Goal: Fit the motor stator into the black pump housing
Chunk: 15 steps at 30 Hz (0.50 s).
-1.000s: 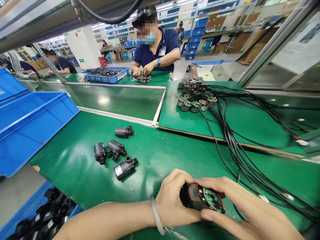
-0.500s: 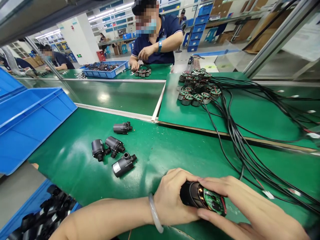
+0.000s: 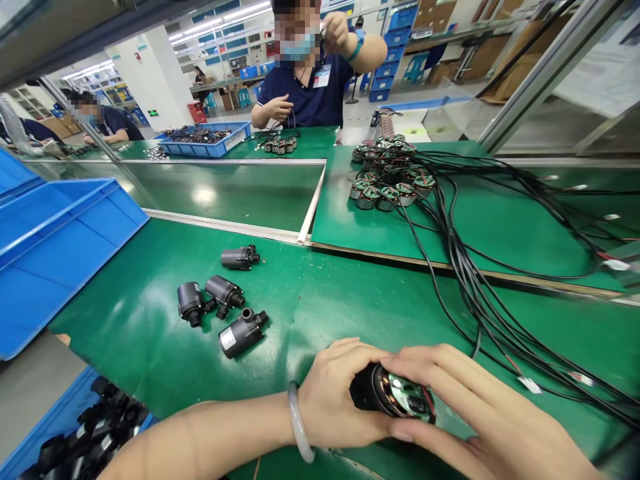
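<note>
Left hand and right hand clasp a black cylinder, housings to left, cables right

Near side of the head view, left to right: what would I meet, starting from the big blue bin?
Blue bin → four black housings → pale bangle → left hand → black cylinder with circuit board → right hand.

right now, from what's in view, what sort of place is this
Probably a factory assembly area: a circuit-topped part sticks out of a held black casing, similar cabled parts lie clustered, and a worker is opposite.
</note>
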Tool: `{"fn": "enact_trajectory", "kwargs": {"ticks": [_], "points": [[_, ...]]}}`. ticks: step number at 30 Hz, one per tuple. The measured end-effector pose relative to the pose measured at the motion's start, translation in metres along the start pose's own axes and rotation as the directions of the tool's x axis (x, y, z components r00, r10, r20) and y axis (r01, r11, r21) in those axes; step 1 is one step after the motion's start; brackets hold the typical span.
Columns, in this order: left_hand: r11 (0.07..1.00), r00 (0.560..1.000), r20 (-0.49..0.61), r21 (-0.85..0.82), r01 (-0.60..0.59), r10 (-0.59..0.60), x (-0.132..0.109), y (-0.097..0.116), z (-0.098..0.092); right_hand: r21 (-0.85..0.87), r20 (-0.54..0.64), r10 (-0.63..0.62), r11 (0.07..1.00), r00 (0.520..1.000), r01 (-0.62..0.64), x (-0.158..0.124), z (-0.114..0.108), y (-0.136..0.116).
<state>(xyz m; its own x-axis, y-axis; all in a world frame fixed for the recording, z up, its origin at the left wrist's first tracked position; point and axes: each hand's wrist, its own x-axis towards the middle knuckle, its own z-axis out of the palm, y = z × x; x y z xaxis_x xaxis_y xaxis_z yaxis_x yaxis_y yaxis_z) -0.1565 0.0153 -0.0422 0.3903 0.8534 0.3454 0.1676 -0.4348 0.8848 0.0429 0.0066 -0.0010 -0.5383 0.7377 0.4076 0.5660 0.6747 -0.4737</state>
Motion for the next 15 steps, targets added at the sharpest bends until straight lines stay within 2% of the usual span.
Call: {"fn": "enact_trajectory", "kwargs": {"ticks": [2,5,8,11,13,15], "points": [[1.000,1.000,-0.017,-0.013,0.026,-0.026,0.001,0.002,-0.001,-0.022,-0.012,0.024,0.999,1.000,-0.024,-0.004,0.000,0.001],[1.000,0.999,-0.028,0.000,0.030,-0.030,0.002,0.006,-0.002,0.054,0.114,0.079,0.995,0.990,-0.086,-0.010,-0.005,0.002],[0.999,0.997,-0.074,-0.004,-0.032,0.031,0.002,0.011,-0.004,0.178,0.198,0.173,0.962,0.965,-0.208,-0.012,-0.012,0.003],[0.995,0.995,-0.033,-0.014,-0.094,0.093,0.002,0.013,-0.006,0.324,0.205,0.287,0.882,0.936,-0.342,-0.008,-0.009,0.004],[0.998,0.997,0.027,0.006,-0.066,0.066,0.001,0.011,-0.007,0.410,0.259,0.354,0.802,0.899,-0.434,-0.004,-0.002,0.005],[0.997,0.999,0.037,0.063,-0.040,0.038,-0.001,0.010,-0.008,0.467,0.346,0.402,0.710,0.848,-0.527,-0.001,0.007,0.006]]}}
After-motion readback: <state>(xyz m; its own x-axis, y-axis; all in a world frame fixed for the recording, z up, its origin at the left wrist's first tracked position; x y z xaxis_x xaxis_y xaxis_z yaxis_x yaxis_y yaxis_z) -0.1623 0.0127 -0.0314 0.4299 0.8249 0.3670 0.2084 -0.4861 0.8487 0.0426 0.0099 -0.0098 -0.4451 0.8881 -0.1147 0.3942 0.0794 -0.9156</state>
